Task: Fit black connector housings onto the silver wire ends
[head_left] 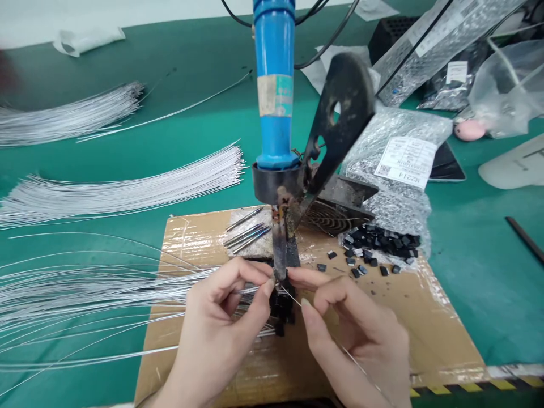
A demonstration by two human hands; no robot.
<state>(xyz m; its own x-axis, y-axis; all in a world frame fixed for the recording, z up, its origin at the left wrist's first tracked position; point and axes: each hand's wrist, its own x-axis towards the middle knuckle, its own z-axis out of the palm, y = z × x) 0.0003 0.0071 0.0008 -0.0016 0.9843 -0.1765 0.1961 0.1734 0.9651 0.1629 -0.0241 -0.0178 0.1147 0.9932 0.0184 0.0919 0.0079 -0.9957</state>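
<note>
My left hand [221, 323] is closed in a pinch on a thin white wire [127, 283], its fingertips right at the tip of the soldering iron [274, 85]. My right hand [357, 334] is also pinched, holding a thin solder wire [293, 297] that touches the iron's tip [280, 266]. The iron has a blue handle and stands tip-down in a black metal stand [340, 113]. A small black part [283, 309] sits just under the tip, between my fingers. Both hands rest over a taped cardboard sheet [425, 334].
Bundles of thin white wires [119, 190] fan across the green table on the left. A pile of small black parts [382, 241] lies on the cardboard's far right. Bubble-wrap bags with a label [406, 161], a pink object [470, 130] and a black cable [327, 42] sit behind.
</note>
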